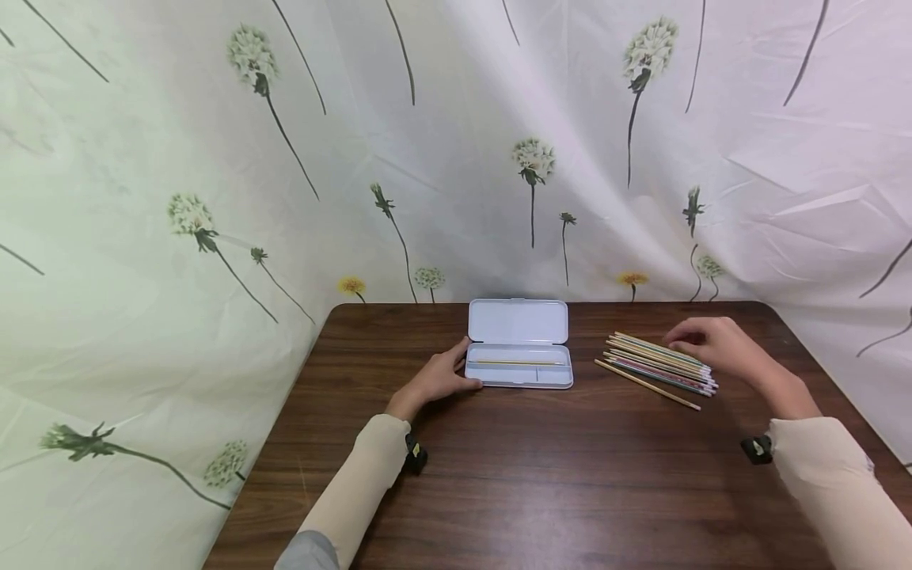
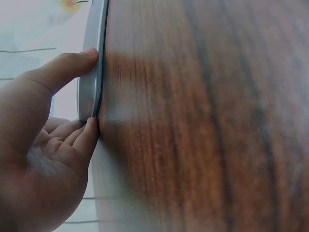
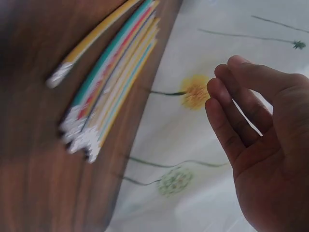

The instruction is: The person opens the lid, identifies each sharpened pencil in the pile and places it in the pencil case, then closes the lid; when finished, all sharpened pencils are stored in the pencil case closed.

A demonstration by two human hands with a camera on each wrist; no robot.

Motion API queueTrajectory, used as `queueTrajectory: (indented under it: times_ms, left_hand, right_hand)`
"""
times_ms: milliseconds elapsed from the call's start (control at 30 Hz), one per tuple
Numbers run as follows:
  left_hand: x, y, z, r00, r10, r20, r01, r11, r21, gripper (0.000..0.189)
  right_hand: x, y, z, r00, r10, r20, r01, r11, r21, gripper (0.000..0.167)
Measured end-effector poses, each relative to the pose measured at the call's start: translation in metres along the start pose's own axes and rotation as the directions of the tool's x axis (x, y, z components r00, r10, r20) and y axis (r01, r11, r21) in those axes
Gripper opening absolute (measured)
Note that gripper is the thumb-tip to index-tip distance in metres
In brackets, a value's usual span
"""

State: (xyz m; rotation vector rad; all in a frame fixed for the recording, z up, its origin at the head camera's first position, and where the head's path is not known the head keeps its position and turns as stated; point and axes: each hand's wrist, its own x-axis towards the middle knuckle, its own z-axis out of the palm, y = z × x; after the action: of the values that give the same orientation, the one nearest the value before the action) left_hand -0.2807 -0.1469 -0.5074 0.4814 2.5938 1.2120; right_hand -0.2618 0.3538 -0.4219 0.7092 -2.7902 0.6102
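While the left hand [image 1: 440,375] gripped the open case [image 1: 518,323] by its corner, presumably for steadiness, the right hand [image 1: 723,348], empty and relaxed, hovered near the pencils [image 1: 659,362].

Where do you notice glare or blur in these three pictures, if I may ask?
Head: pale glare on the table toward the bottom, pencils fairly distinct; left wrist: wood grain soft toward the right; right wrist: pencils blurred, their pale ends smeared.
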Motion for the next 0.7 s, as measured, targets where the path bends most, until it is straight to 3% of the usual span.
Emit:
queueTrajectory:
  times_ms: [433, 567, 700]
  left_hand:
    - [-0.001, 0.000, -0.001, 1.000, 0.009, 0.002, -0.009, 1.000, -0.024, 0.101]
    - [-0.001, 0.000, 0.000, 1.000, 0.006, -0.002, -0.006, 1.000, -0.017, 0.100]
    - [0.000, -0.001, 0.000, 1.000, -0.002, -0.001, 0.002, 1.000, -0.008, 0.101]
  right_hand:
    - [-0.051, 0.034, 0.030, 0.990, 0.124, 0.063, -0.125, 0.992, 0.007, 0.014]
    - [-0.059, 0.039, 0.040, 0.991, 0.124, 0.052, -0.123, 0.992, -0.017, 0.012]
    - [-0.063, 0.041, 0.049, 0.997, 0.081, -0.006, -0.081, 0.994, -0.068, 0.015]
